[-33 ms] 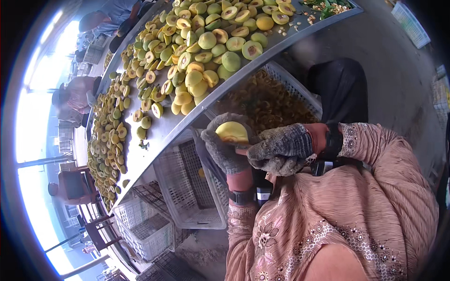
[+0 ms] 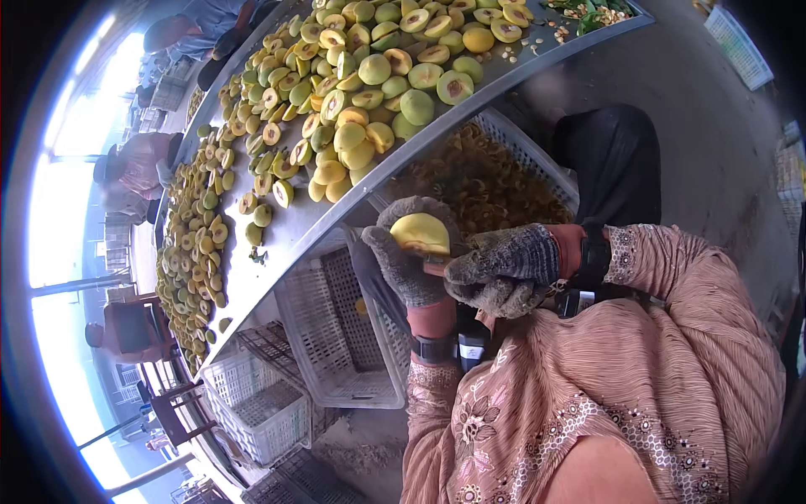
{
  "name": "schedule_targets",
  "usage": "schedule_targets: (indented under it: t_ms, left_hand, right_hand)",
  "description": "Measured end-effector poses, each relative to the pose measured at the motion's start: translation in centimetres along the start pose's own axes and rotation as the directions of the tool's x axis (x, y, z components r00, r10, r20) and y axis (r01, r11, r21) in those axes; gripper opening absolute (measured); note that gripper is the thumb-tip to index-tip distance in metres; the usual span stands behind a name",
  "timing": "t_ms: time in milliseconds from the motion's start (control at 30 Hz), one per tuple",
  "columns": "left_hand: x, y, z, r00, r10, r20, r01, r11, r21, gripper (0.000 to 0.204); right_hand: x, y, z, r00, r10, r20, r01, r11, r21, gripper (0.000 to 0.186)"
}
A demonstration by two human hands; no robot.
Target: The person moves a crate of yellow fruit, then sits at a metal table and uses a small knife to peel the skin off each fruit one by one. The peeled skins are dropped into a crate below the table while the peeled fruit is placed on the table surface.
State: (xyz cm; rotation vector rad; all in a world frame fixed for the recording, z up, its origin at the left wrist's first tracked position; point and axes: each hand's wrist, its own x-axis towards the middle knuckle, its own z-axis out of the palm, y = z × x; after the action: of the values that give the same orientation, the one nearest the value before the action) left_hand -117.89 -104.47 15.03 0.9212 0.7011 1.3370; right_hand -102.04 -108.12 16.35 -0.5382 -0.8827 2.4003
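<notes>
My left hand [image 2: 409, 267], in a grey knit glove, is closed around a halved yellow peach-like fruit [image 2: 420, 234]. The fruit's rounded yellow side shows above the fingers. My right hand [image 2: 507, 267], gloved the same way, is closed just right of it, fingertips meeting the fruit's lower edge. Between the two hands a small reddish-brown piece [image 2: 434, 268] sticks out at the right fingertips; its kind is too small to tell. Both hands are held in front of my chest, below the edge of a metal table [image 2: 295, 237] heaped with halved yellow-green fruit [image 2: 353, 92].
Under the table edge stands a crate [image 2: 537, 151] of brownish scraps. Left of my left arm are a pale plastic crate [image 2: 365, 393] and a white crate [image 2: 273, 424]. Leaves and pale kernels [image 2: 583, 17] lie at the table's far right corner. Other people [image 2: 143, 164] sit across the table.
The whole view has shifted very slightly. Both hands keep the same grip, and the fruit half stays in my left hand.
</notes>
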Motion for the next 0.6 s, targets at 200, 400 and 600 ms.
schedule_targets:
  t_ms: [200, 400, 600]
  left_hand:
    - [1.4, -2.4, -1.8, 0.933, 0.100, -0.346, -0.012, 0.969, 0.248, 0.051]
    - [1.9, 2.1, -11.4, 0.763, 0.329, -0.557, 0.017, 0.850, 0.526, 0.040]
    - [3.2, 9.6, -18.0, 0.782, 0.541, -0.308, 0.563, -0.401, 0.723, 0.077]
  right_hand:
    - [-1.1, -0.2, -0.9, 0.894, 0.260, -0.366, -0.076, 0.891, 0.447, 0.027]
    - [2.3, 4.4, -11.4, 0.640, 0.229, -0.733, -0.636, 0.692, -0.340, 0.035]
    - [1.3, 5.7, -12.8, 0.641, 0.132, -0.756, -0.494, 0.825, -0.275, 0.033]
